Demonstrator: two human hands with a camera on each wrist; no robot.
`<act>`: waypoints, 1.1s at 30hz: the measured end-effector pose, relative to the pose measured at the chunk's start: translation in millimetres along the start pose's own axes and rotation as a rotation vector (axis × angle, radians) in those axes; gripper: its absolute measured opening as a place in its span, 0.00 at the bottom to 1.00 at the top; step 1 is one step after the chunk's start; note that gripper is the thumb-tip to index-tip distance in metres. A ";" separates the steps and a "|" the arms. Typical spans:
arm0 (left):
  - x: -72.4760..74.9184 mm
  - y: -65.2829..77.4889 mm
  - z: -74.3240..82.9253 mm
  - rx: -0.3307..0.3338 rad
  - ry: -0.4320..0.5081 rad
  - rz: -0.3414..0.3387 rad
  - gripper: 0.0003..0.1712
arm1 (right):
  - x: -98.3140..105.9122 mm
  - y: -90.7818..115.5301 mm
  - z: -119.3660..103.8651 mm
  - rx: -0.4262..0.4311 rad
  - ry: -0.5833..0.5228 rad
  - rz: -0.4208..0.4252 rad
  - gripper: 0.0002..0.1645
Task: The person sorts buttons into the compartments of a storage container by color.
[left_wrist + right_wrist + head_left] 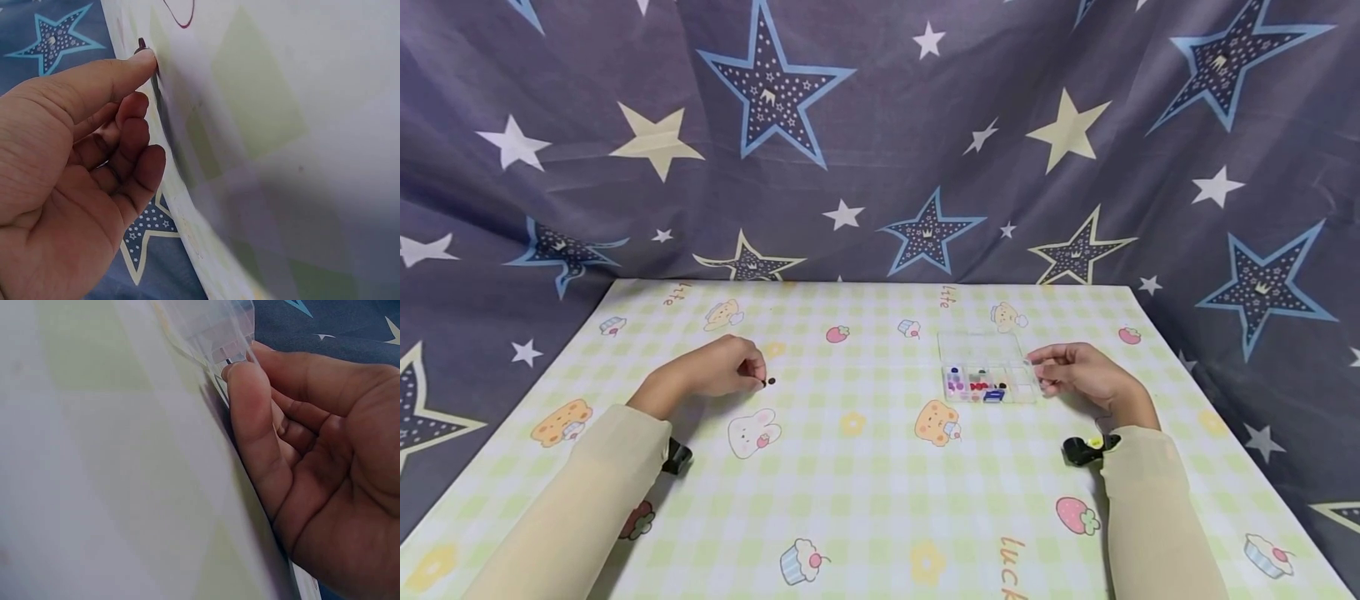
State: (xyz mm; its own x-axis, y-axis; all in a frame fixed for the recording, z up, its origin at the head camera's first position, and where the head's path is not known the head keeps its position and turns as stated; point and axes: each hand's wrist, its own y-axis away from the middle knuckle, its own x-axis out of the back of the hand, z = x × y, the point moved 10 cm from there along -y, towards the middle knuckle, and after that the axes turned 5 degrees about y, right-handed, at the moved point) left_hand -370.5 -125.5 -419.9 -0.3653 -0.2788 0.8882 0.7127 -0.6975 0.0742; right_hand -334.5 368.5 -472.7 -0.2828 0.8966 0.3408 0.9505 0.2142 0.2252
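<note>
My left hand [727, 367] is low over the tablecloth on the left, thumb and index finger pinching a small dark bead [142, 44]. Right beside those fingertips lies another small black bead [771, 381]. On the right, a clear plastic compartment box [1024, 388] rests on the table with its transparent lid [977, 346] raised at the back. Red, purple, blue and dark beads sit in some of its compartments, with a blue piece [993, 396] at its front edge. My right hand [1081, 375] grips the box's right end between thumb and fingers.
A pale green checked tablecloth [850, 467] printed with cartoon animals, cupcakes and strawberries covers the table. Behind it hangs a dark curtain [880, 150] with stars, which also runs down both sides. A black wrist camera [677, 457] sits at the left cuff, another [1082, 451] at the right.
</note>
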 end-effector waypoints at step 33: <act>9.1 -24.4 26.2 -0.086 0.015 0.109 0.07 | -0.9 2.5 -3.2 0.002 0.003 -0.002 0.27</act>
State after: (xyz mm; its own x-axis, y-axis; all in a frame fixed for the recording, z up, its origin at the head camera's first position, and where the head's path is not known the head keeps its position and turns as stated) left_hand -375.5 -93.7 -401.8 -0.2984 -0.3654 0.8817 0.6949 -0.7165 -0.0617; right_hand -332.3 367.0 -469.6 -0.2854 0.8950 0.3428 0.9500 0.2169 0.2246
